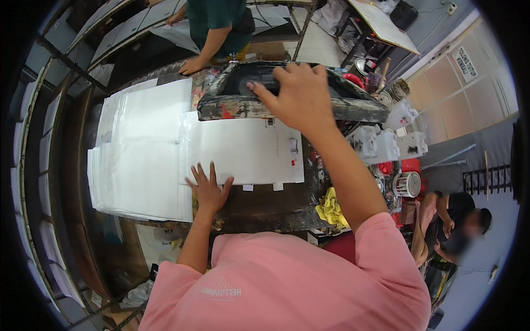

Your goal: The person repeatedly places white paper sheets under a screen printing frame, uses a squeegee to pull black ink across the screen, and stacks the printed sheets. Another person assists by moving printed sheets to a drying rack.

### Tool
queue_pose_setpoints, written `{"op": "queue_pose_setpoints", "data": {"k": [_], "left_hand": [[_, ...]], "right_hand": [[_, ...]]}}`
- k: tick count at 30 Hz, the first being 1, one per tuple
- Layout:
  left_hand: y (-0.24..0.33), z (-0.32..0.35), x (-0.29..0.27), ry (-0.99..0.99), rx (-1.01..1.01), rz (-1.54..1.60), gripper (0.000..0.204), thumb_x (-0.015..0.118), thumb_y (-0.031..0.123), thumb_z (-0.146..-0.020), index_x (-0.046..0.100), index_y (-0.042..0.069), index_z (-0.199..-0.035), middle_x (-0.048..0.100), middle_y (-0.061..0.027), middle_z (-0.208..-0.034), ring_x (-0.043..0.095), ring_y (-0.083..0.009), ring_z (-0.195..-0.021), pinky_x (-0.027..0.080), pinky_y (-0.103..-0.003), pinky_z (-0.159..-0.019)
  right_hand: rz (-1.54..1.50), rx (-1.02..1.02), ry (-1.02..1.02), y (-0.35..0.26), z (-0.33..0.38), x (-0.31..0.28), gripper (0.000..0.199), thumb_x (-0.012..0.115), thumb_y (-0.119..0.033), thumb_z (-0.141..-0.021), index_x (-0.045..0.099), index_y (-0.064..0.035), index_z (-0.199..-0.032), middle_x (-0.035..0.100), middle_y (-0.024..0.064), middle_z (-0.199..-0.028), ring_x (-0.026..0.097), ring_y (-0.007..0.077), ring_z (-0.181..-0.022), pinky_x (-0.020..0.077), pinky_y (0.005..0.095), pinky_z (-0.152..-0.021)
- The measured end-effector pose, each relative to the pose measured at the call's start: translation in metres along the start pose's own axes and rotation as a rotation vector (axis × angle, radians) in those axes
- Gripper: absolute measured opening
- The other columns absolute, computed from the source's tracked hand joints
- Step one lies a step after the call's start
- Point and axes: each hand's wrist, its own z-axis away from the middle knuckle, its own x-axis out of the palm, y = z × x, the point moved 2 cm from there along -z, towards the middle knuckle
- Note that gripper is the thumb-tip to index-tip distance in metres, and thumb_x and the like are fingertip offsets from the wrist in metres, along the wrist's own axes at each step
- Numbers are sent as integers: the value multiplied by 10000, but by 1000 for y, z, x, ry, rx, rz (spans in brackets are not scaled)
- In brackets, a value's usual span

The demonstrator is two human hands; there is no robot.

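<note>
The shirt (292,281) is pink, its short sleeves the same colour. A small pale print (221,290), thin-lined with a row of lettering, marks it. Left of the print is the left sleeve (172,287); well to its right, the right sleeve (378,237). Below both sleeves the arms are bare.

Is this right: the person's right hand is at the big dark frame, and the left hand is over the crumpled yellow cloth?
Not quite: the head view shows the left hand over the white sheet, not the yellow cloth. The right hand is at the dark frame.
</note>
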Motion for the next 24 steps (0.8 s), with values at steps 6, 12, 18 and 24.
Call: {"op": "queue_pose_setpoints", "data": {"k": [6, 12, 18, 24], "left_hand": [[-36, 37, 61, -31, -34, -172, 1145, 410, 875, -951, 269, 17, -1696, 232, -208, -1774, 68, -405, -1669, -66, -778, -1229], [19, 4, -7, 303, 121, 167, 887, 761, 533, -958, 485, -77, -1540, 599, -231, -1524, 442, -410, -1534, 19, -725, -1275], [-5, -37, -64, 566, 62, 227, 619, 820, 362, -944, 662, -58, -1370, 702, -232, -1369, 573, -400, -1420, 94, -679, -1302], [-131, -39, -83, 535, -335, -85, 693, 774, 397, -979, 548, 119, -1572, 491, -178, -1648, 368, -363, -1584, 72, -676, -1297]], "right_hand": [[23, 47, -27, 4, -32, -12, 634, 664, -647, -958, 792, -27, -923, 731, 127, -854, 696, 327, -880, 441, 488, -851], [-10, 48, -55, 8, -44, -12, 566, 672, -609, -970, 805, -59, -954, 716, 131, -829, 683, 336, -864, 435, 477, -825], [18, 37, -42, 5, -24, -6, 638, 615, -652, -987, 802, -42, -953, 725, 133, -858, 689, 327, -890, 433, 492, -853], [57, -18, 10, 6, -13, 3, 695, 565, -699, -997, 801, -50, -918, 739, 117, -889, 698, 294, -920, 438, 491, -885]]}}
